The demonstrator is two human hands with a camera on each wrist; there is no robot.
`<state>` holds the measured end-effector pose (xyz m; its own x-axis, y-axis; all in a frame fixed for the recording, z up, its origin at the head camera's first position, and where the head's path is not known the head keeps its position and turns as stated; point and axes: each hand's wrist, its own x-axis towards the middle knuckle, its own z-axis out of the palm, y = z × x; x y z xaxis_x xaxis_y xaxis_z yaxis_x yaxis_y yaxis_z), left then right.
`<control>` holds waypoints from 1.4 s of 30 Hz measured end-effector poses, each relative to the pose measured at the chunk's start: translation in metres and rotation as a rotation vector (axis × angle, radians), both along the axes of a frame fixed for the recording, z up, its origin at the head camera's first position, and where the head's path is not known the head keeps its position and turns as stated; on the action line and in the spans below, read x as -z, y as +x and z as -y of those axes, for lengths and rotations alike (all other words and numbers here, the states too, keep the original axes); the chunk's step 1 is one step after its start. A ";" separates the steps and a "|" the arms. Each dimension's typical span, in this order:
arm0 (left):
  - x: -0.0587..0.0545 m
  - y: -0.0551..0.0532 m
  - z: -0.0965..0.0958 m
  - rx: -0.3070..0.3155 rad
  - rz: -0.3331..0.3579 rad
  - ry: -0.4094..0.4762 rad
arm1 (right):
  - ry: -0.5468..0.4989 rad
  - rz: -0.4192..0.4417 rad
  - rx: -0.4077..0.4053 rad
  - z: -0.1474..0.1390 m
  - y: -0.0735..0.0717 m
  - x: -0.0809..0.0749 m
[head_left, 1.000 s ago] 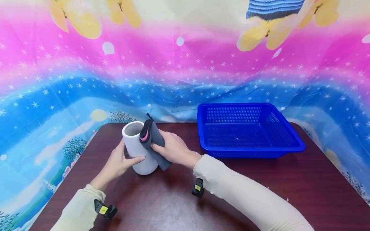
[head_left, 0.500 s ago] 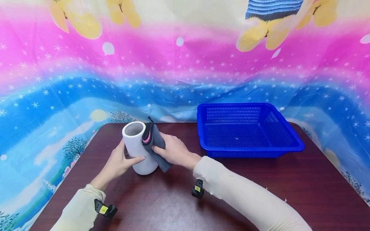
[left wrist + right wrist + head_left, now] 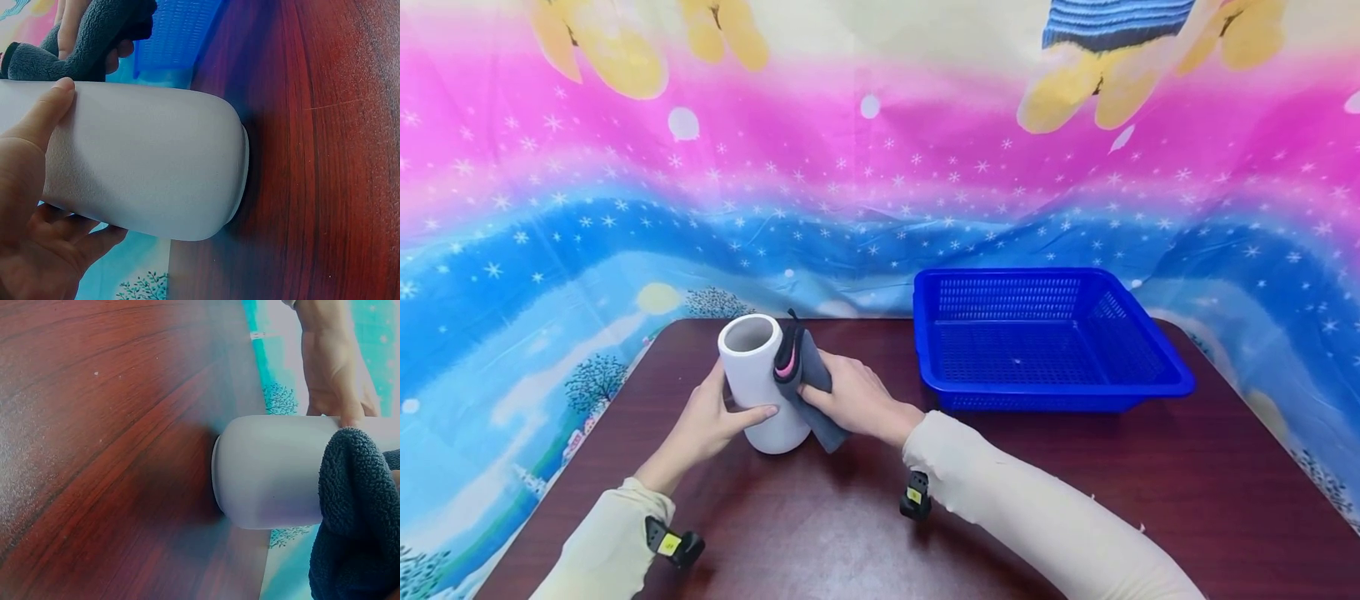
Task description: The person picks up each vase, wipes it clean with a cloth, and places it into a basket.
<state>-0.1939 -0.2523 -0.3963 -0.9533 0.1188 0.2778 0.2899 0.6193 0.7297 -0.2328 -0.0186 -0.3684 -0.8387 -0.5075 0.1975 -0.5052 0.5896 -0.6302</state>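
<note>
A white vase (image 3: 758,387) with a round open mouth stands upright on the table, its base visible in both wrist views. My left hand (image 3: 703,421) grips its left side, thumb across the front and the other fingers behind. From the right, my right hand (image 3: 861,398) holds a folded grey towel (image 3: 822,412) against the vase wall. A pink strip and dark edge show in the towel's folds. In the left wrist view the fluffy towel (image 3: 103,37) lies along the vase's side, with some right-hand fingers hidden by it.
A blue perforated plastic basket (image 3: 1052,389) sits at the back right of the dark red-brown wooden table (image 3: 820,533). Behind the table hangs a printed pink and blue cloth backdrop (image 3: 865,183).
The towel and my right hand have slid a little down and to the right along the vase. My left hand and the vase have stayed in place.
</note>
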 end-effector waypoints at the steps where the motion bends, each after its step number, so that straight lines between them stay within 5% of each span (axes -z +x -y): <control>1: 0.000 0.000 0.000 0.000 0.000 0.001 | 0.000 -0.002 0.000 0.000 0.000 0.000; 42: -0.001 0.000 0.000 -0.004 0.025 -0.005 | 0.120 0.021 -0.012 -0.004 -0.001 0.021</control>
